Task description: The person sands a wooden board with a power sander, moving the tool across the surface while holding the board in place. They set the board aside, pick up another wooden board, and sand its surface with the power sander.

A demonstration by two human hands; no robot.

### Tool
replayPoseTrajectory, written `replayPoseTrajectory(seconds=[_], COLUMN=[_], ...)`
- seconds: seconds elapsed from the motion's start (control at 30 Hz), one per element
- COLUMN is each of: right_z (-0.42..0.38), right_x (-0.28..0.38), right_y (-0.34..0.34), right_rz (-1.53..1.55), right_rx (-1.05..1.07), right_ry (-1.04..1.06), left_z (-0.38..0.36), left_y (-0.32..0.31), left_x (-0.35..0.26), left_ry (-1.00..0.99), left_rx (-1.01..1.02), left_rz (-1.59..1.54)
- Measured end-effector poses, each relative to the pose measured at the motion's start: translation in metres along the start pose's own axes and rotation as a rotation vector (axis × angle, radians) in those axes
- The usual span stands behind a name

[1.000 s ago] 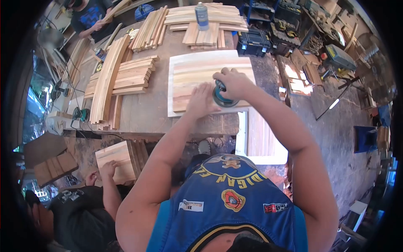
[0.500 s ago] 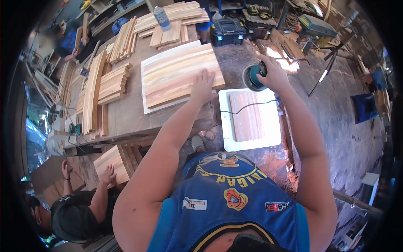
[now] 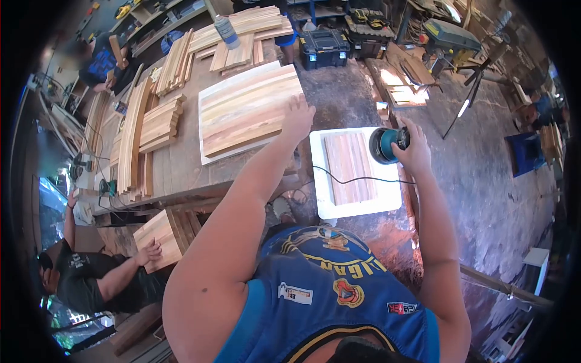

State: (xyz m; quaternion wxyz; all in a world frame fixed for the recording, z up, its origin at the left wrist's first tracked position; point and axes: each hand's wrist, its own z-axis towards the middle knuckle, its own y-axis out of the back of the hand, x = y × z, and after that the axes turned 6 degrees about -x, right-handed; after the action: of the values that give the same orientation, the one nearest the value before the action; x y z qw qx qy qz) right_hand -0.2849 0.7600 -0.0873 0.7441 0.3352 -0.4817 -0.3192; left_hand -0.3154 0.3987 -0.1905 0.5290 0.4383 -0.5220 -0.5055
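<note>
My right hand (image 3: 416, 150) is wrapped round a teal and black power sander (image 3: 387, 145), whose round pad faces left. It is held at the right side of a white board (image 3: 387, 202), near a small striped wood panel (image 3: 351, 166); contact cannot be made out. The black cord (image 3: 357, 179) runs across that panel. My left hand (image 3: 298, 119) rests with fingers extended on the right edge of a large glued-strip wood panel (image 3: 248, 112), which lies on a white sheet (image 3: 204, 130) on the workbench.
Stacks of wood strips (image 3: 136, 136) and a spray bottle (image 3: 226, 31) are on the workbench (image 3: 193, 178). At left a co-worker in black (image 3: 91, 284) touches another panel (image 3: 158, 237); another person (image 3: 109, 63) holds wood behind. Toolboxes (image 3: 324, 48) and a tripod (image 3: 475, 81) stand beyond.
My right hand has brought the sander down toward me, beside the small panel. My left hand has shifted to the large panel's right edge. The co-worker in black has stretched one arm outward.
</note>
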Motion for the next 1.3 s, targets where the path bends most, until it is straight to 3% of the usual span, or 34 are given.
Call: replayPoseTrajectory(seconds=[0.27,0.73,1.17,1.3], right_z=[-0.009,0.016,0.023,0.021], right_x=[-0.01,0.015,0.037,0.045], right_y=[-0.015,-0.052,-0.066,-0.073], right_rz=[0.055,0.176,0.185,0.154], right_rx=[-0.02,0.042,0.019,0.035], right_ry=[-0.023,0.051,0.1,0.065], left_z=[-0.042,-0.125,-0.131,-0.132], left_y=[-0.021,0.046,0.061,0.041], left_x=[0.015,0.064,0.08,0.074], left_ry=[-0.107,-0.304,-0.38,-0.41], left_rx=[-0.134,-0.281,-0.415,-0.419], left_rz=[-0.056,-0.204,-0.399,-0.304])
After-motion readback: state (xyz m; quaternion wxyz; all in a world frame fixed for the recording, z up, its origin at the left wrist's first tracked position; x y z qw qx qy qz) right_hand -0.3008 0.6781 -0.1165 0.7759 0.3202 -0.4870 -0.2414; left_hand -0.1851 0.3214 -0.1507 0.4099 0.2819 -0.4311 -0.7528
